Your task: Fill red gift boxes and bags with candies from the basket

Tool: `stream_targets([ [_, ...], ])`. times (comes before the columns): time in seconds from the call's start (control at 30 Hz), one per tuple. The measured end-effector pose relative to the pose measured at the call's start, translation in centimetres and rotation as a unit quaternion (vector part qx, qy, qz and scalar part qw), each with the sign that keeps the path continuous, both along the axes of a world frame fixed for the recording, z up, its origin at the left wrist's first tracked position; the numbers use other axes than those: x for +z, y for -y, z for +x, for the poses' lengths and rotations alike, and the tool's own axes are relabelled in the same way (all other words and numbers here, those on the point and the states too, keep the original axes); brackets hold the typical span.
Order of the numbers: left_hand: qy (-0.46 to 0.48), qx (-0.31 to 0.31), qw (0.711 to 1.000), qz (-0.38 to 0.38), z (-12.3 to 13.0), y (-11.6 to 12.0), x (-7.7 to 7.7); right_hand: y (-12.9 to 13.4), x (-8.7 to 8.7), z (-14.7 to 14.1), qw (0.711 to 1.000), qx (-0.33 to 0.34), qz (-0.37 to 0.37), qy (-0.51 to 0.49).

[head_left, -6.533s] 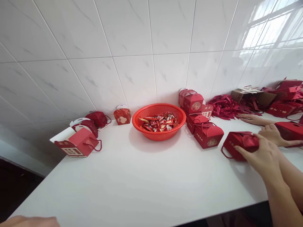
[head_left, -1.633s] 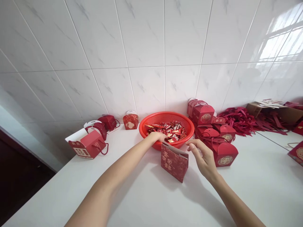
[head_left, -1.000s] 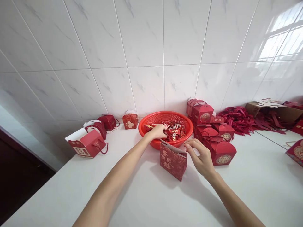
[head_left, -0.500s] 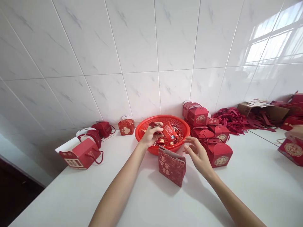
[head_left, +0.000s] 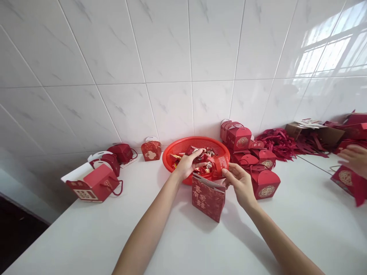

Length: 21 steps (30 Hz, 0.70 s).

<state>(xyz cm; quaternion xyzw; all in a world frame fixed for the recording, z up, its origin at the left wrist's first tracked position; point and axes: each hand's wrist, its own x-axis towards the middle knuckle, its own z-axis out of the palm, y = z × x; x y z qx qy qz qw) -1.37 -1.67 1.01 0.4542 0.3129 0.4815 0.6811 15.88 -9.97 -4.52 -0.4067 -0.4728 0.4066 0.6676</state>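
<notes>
Several red gift boxes (head_left: 94,182) stand far to the left of your left hand (head_left: 187,163), near the tiled wall, and one small patterned box (head_left: 151,149) is a little closer. Your left hand is clenched around a handful of wrapped candies (head_left: 200,157), and it is just over the front edge of the red basket (head_left: 177,147), which holds more candies behind your fingers. Directly below and between your two hands stands the open red paper bag (head_left: 208,198) on the white table (head_left: 86,236), touching neither hand as far as I can tell. Your right hand (head_left: 240,184) pinches one red candy packet (head_left: 221,165) just above the bag's opening, very near your left fingers. Behind and to the right of your right hand sits a group of closed gift boxes (head_left: 265,184), then a pile of red ribbons (head_left: 276,139). Far to the right, another person's hand (head_left: 354,158) rests over a red box (head_left: 345,178).
</notes>
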Motion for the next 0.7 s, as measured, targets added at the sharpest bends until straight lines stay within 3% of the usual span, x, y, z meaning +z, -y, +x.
stream_targets([
  [0.17,0.059,0.000,0.995,-0.078,-0.4,-0.2,0.5,-1.3,0.4,0.7,0.997,-0.070,0.014,-0.042],
  [0.37,0.118,0.000,0.987,-0.109,-0.8,-0.3,0.5,-3.9,1.1,0.2,0.998,-0.040,0.030,-0.027],
  [0.53,0.151,-0.002,0.981,-0.122,-1.3,-0.5,0.5,-5.3,1.3,-1.0,0.997,-0.003,0.048,0.067],
  [0.7,0.131,-0.056,0.983,-0.115,-1.3,-0.4,0.5,-5.7,1.6,-2.1,0.978,0.025,0.086,0.190],
])
